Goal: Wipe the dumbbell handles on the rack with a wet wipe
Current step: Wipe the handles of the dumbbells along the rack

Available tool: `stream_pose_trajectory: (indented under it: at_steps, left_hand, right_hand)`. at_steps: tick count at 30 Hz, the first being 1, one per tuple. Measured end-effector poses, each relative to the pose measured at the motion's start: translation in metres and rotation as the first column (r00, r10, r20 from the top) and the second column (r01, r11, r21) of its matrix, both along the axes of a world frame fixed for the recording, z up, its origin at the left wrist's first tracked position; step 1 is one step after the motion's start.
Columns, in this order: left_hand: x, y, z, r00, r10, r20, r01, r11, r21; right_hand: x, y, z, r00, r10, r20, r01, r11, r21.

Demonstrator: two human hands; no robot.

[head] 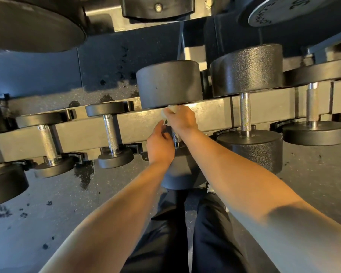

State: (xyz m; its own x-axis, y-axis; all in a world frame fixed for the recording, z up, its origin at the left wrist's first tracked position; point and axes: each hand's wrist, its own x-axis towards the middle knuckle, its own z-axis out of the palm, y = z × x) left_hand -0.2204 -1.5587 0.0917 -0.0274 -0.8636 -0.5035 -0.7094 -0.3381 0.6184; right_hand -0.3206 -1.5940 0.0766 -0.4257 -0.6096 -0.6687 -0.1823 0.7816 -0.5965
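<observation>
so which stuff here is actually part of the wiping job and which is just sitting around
In the job:
- wet wipe, held by the right hand
- handle being wiped
- left hand beside the handle
- other rack handles

Just there:
- upper-shelf weights
- speckled floor

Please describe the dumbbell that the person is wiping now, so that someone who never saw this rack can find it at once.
Find the long grey rack beam crossing the picture, with dumbbells set across it. The dumbbell being wiped sits mid-row, above the person's legs. Unlike its neighbours' bare handles, its handle is covered by both hands: the right hand holds a pale wipe, the left hand beside it.
</observation>
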Motion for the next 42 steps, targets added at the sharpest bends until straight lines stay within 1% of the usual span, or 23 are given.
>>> stream_pose_trajectory:
  at_steps: [7,9,12,13,14,16,18,19,21,23,25,30,34,37,38,39,40,41,42]
  left_hand:
    - [-0.002,0.003,0.005,0.999,0.032,-0.044,-0.032,0.999,-0.009]
    - [0.000,0.002,0.000,0.998,0.030,-0.048,-0.030,1.000,0.004]
    - [0.002,-0.002,-0.007,0.998,0.005,-0.059,-0.002,0.998,0.055]
    - [0.003,-0.004,-0.008,0.997,0.002,-0.075,0.004,0.997,0.072]
    - [0.004,-0.005,-0.008,0.996,0.009,-0.092,-0.001,0.996,0.094]
    - [0.011,-0.007,-0.012,0.992,0.054,-0.116,-0.037,0.989,0.146]
    - [0.023,-0.006,-0.020,0.996,0.069,-0.051,-0.056,0.976,0.209]
    - [0.030,-0.002,-0.024,0.994,0.101,-0.029,-0.091,0.964,0.250]
    - [0.038,0.006,-0.029,0.977,0.202,-0.070,-0.169,0.932,0.321]
    - [0.039,0.008,-0.029,0.969,0.227,-0.102,-0.183,0.927,0.328]
    - [0.036,0.006,-0.028,0.962,0.250,-0.108,-0.202,0.921,0.332]
    - [0.033,0.005,-0.026,0.964,0.225,-0.139,-0.168,0.927,0.335]
    - [0.032,0.004,-0.022,0.977,0.164,-0.139,-0.114,0.942,0.316]
    - [0.034,0.003,-0.020,0.986,0.076,-0.147,-0.031,0.958,0.285]
    - [0.036,0.004,-0.017,0.987,0.036,-0.158,0.004,0.969,0.248]
    - [0.037,0.004,-0.013,0.984,-0.003,-0.179,0.038,0.980,0.193]
    - [0.037,0.005,-0.009,0.976,-0.039,-0.212,0.067,0.990,0.127]
    - [0.036,0.007,-0.006,0.965,-0.080,-0.251,0.099,0.993,0.061]
    - [0.034,0.008,-0.002,0.949,-0.133,-0.286,0.140,0.990,0.006]
  right_hand:
    - [0.003,0.037,-0.012,0.986,0.169,-0.006,-0.165,0.968,0.189]
    - [0.001,0.032,-0.010,0.989,0.151,-0.003,-0.148,0.975,0.166]
    - [-0.004,0.020,-0.005,0.997,0.076,-0.021,-0.075,0.996,0.042]
    - [-0.004,0.019,-0.005,0.997,0.075,-0.017,-0.074,0.997,0.031]
    - [-0.004,0.020,-0.006,0.994,0.105,-0.009,-0.104,0.993,0.048]
    - [-0.003,0.030,-0.011,0.977,0.214,0.005,-0.213,0.968,0.135]
    - [-0.001,0.039,-0.013,0.949,0.314,0.019,-0.310,0.924,0.224]
    - [-0.002,0.041,-0.014,0.933,0.359,0.023,-0.353,0.900,0.256]
    - [-0.003,0.040,-0.012,0.900,0.434,0.035,-0.423,0.853,0.307]
    - [-0.003,0.037,-0.011,0.887,0.461,0.036,-0.446,0.832,0.329]
    - [-0.004,0.038,-0.011,0.885,0.465,0.024,-0.446,0.832,0.331]
    - [-0.006,0.041,-0.002,0.872,0.488,-0.035,-0.452,0.831,0.325]
    - [-0.009,0.046,0.000,0.886,0.450,-0.114,-0.393,0.857,0.335]
    - [-0.016,0.055,0.006,0.872,0.460,-0.167,-0.394,0.862,0.319]
    - [-0.017,0.058,0.009,0.880,0.437,-0.186,-0.378,0.881,0.283]
    - [-0.018,0.061,0.009,0.909,0.366,-0.197,-0.323,0.921,0.218]
    - [-0.016,0.064,0.010,0.951,0.251,-0.179,-0.231,0.965,0.123]
    - [-0.014,0.066,0.010,0.978,0.146,-0.150,-0.143,0.989,0.032]
    - [-0.010,0.067,0.011,0.987,0.094,-0.128,-0.101,0.994,-0.045]
